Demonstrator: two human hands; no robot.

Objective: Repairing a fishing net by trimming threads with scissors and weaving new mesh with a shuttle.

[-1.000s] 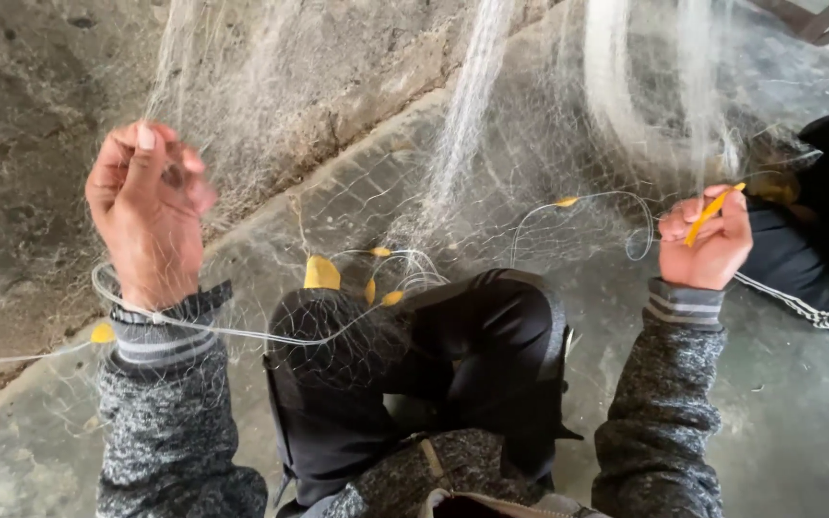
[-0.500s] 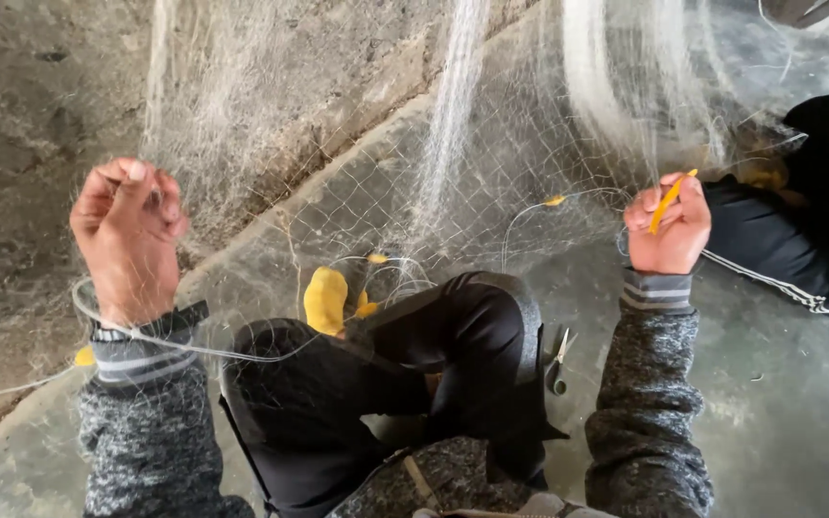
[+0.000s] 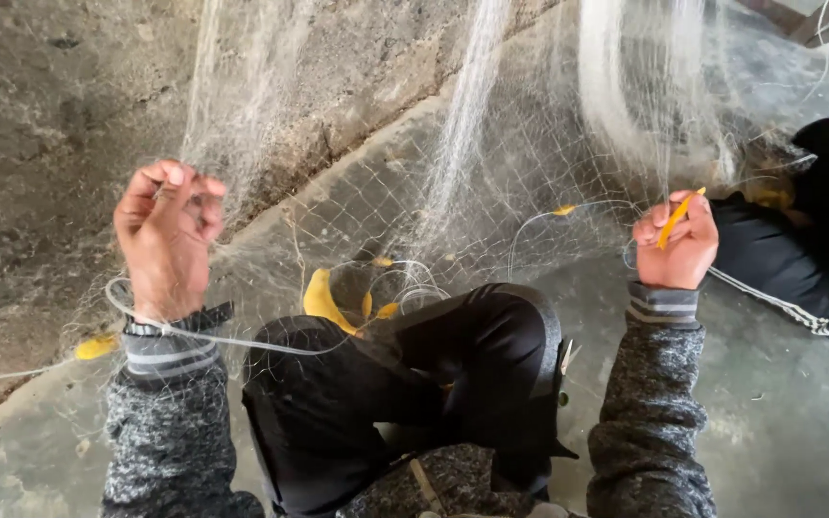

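Concrete floor (image 3: pixel 798 422) | left hand (image 3: pixel 167 230) grips net (image 3: pixel 453 192) | right hand (image 3: pixel 675 245) grips yellow needle (image 3: pixel 675 217)

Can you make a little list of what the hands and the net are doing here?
left hand: raised, closed in a fist on the fine mesh of the fishing net
right hand: raised, closed on a yellow netting needle
net: pale, thin mesh, hanging in front of the concrete wall and spread between both hands
net rope: white, runs across the left wrist and over the lap
yellow floats: along the rope, one by the bent knee
floor: grey concrete
another person's dark sleeve: at the right edge
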